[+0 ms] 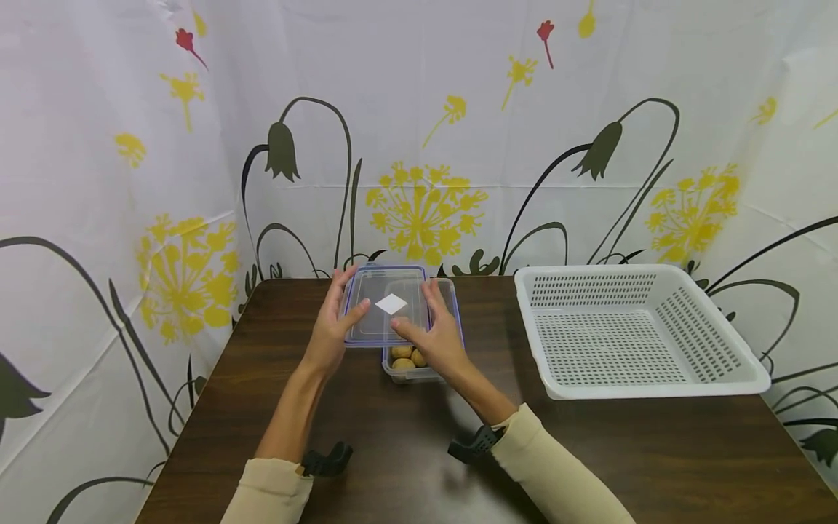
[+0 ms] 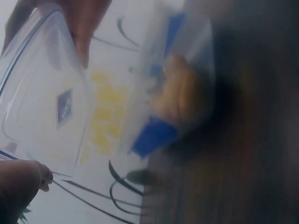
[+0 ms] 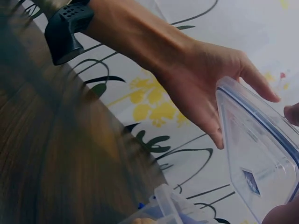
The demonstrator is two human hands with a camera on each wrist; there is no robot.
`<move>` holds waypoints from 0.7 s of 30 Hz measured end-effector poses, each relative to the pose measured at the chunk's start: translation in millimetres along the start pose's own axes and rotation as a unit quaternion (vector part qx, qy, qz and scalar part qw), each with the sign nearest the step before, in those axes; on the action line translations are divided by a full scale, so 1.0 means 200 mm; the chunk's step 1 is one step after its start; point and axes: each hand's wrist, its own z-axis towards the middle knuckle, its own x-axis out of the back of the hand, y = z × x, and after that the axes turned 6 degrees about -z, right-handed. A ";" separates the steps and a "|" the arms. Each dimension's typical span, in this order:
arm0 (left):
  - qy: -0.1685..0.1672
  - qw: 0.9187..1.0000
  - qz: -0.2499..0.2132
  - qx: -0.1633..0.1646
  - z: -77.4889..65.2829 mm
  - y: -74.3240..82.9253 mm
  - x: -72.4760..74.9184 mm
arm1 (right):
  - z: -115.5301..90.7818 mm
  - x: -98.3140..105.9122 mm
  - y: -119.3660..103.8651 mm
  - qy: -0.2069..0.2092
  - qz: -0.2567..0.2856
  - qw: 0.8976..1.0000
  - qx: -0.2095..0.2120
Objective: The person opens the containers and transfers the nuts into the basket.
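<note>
My left hand [image 1: 327,324] grips the left side of a clear plastic food container [image 1: 385,280] with a blue seal, its thumb over the top. Across from it, my right hand [image 1: 447,340] holds the right side, thumb also on top. A white diamond-shaped label shows through the top; from below, in the right wrist view, it is a dark sticker [image 3: 251,181]. The container is held above a second clear box [image 1: 456,302], which it partly covers. Round tan pieces [image 1: 403,365] that look like small potatoes lie in that box. Blurred blue parts [image 2: 154,136] show on it in the left wrist view.
A white perforated plastic basket [image 1: 546,364] stands on the right of the dark wooden table [image 1: 393,451]. Behind the table hangs a white curtain [image 1: 406,44] with printed flowers. Dark bands [image 1: 476,444] sit at both wrists, below cream sleeves.
</note>
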 end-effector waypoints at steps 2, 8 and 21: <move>0.007 1.000 0.008 -0.004 -0.01 0.00 0.03 | 0.00 -0.03 0.00 -0.012 -0.012 1.000 0.008; 0.006 0.999 0.028 -0.017 -0.06 -0.01 0.14 | -0.02 -0.10 0.01 -0.048 -0.038 0.998 0.026; -0.024 0.999 0.035 -0.020 -0.13 0.01 0.40 | -0.04 -0.29 -0.01 -0.077 -0.046 0.994 0.062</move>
